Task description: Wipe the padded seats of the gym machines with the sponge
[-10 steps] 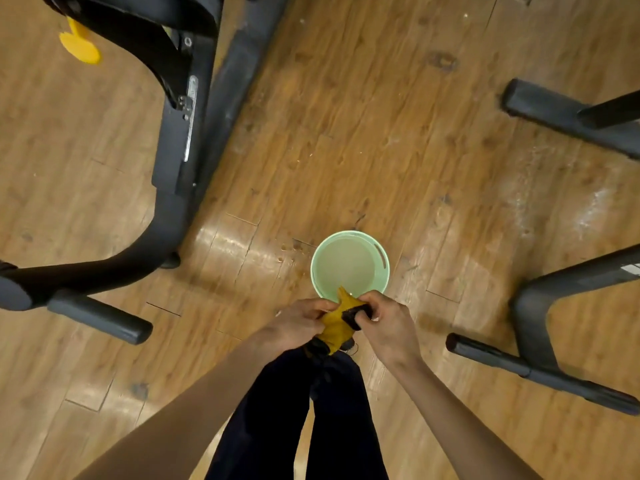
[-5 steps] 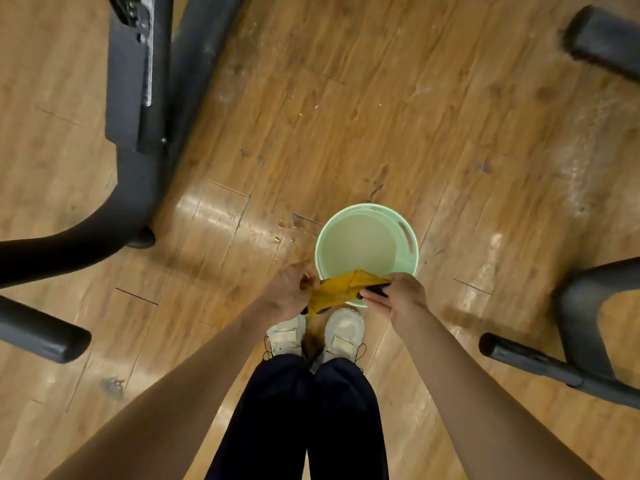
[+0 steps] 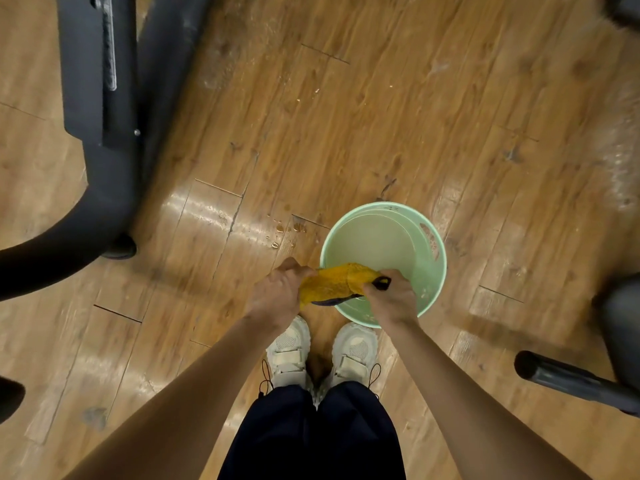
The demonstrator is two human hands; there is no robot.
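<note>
Yellow sponge [image 3: 334, 281] ends hidden in left hand [image 3: 277, 292], right hand [image 3: 391, 295] grip.

Warm glare, blurred wide-angle edges

No text, label or number can be read — none anywhere.

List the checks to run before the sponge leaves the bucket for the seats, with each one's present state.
1. Sponge gripped at both ends, by left hand and right hand: ok.
2. Sponge held over the bucket rim, so drips mostly land inside: ok.
3. Sponge wrung enough: cannot tell.
4. Floor dry beside the bucket: not ok, droplets visible.
5. Padded seat in view: not ok, only the machine frame shows.
</note>
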